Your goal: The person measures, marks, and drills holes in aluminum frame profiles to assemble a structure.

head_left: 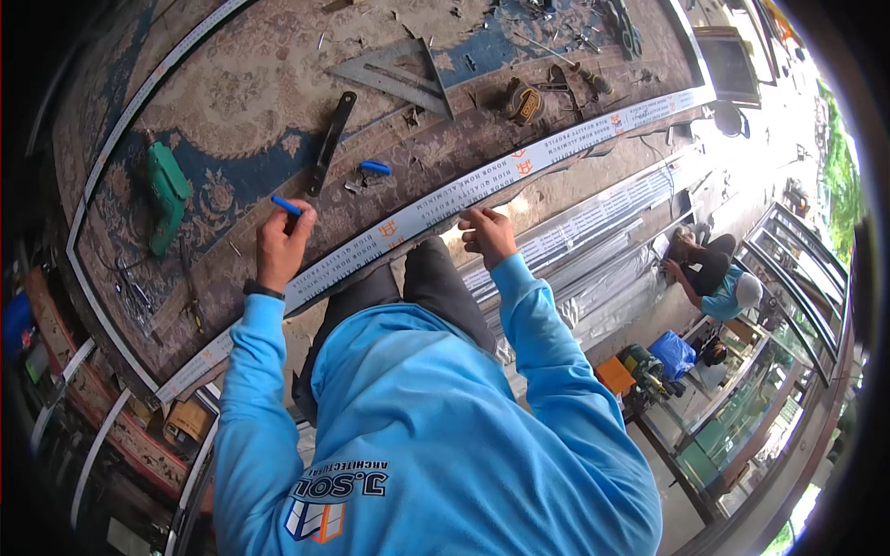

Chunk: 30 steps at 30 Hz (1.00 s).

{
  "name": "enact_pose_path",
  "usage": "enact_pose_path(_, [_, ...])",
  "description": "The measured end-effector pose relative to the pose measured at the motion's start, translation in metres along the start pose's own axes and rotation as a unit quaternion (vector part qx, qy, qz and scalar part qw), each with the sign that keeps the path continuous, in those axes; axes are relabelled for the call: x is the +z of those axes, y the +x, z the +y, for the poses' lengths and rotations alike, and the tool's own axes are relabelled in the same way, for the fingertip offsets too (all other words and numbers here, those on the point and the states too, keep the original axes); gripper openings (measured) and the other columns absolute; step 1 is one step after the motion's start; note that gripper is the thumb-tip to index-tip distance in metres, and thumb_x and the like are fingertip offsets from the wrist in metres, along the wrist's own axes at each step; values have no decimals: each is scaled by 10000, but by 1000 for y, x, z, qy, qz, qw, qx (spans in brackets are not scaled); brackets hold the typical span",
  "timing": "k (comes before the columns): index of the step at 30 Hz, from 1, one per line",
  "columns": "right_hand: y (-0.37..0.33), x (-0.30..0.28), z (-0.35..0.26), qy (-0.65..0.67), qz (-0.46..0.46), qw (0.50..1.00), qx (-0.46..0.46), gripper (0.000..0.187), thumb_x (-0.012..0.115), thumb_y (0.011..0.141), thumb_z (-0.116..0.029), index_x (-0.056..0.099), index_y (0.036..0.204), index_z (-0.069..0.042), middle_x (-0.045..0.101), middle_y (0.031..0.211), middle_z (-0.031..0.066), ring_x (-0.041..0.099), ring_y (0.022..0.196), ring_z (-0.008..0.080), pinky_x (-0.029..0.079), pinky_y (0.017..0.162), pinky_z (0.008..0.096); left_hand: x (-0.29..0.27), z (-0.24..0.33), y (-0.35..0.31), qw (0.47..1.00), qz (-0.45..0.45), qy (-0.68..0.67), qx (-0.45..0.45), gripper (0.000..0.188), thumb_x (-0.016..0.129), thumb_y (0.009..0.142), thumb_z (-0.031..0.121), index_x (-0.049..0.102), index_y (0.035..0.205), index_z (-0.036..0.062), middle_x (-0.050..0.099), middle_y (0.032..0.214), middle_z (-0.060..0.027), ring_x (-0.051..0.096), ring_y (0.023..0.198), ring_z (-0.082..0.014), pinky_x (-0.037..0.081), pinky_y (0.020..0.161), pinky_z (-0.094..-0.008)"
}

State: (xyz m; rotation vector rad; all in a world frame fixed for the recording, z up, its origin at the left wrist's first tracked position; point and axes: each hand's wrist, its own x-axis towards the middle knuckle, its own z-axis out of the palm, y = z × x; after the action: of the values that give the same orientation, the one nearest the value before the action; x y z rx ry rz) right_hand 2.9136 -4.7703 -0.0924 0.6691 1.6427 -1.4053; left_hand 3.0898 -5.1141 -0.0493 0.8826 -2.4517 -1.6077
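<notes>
My left hand [284, 246] is closed around a blue pen-like stick [286, 205], with its blue end pointing up and left over the carpeted table. My right hand [489, 233] has its fingers curled and pinched just off the near edge of the frame; whatever is in them, if anything, is too small to make out. Between me and the carpet runs a long film-covered aluminium profile [408, 225], part of a large frame. A blue cap-like piece [375, 168] lies on the carpet beyond it, beside a black flat bar [334, 142].
On the patterned carpet [232, 102] lie a green tool [167, 199], a metal set square [399, 77], a tape measure [525, 100], a screwdriver [593, 80] and scattered metal bits. Wrapped profiles [593, 243] lie at right, where another person [728, 278] crouches.
</notes>
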Motion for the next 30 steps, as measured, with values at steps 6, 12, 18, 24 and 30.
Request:
enact_pose_path(6, [-3,21,-8,9,37,999,4,197,722,937,-155,669,1044,2,648,811,45,600,618,109,466,500,277,3,3,-4,994,-85,-72,-3,197,757,1047,247,734,1094,57,734,863,-26,691,801,-120,545,727,-313])
enact_pose_path(12, [-2,26,-14,29,65,997,23,122,695,960,-106,650,1023,-12,618,791,29,564,576,94,389,454,243,-10,-2,-1,986,-143,-83,16,196,759,1041,239,727,1093,53,742,886,-51,713,821,-148,557,744,-329])
enact_pose_path(18, [-8,33,-17,-18,102,995,-1,196,741,936,-162,686,1022,5,620,779,20,560,575,86,401,469,246,-18,-12,-2,981,-163,-106,12,210,759,1044,247,726,1093,46,743,894,-63,715,824,-157,565,753,-335])
enact_pose_path(24, [-8,36,-18,-15,116,993,12,145,720,961,-127,656,1002,-3,621,773,17,548,564,83,374,447,241,-19,-12,5,978,-179,-107,30,230,762,1047,270,728,1092,47,744,901,-69,719,853,-158,566,774,-341])
enact_pose_path(30, [-8,34,-17,-1,110,994,11,174,743,936,-138,671,1011,2,615,769,15,537,562,74,375,460,240,-18,-11,13,973,-199,-119,4,247,757,1056,291,734,1100,49,741,907,-53,705,852,-148,561,773,-335])
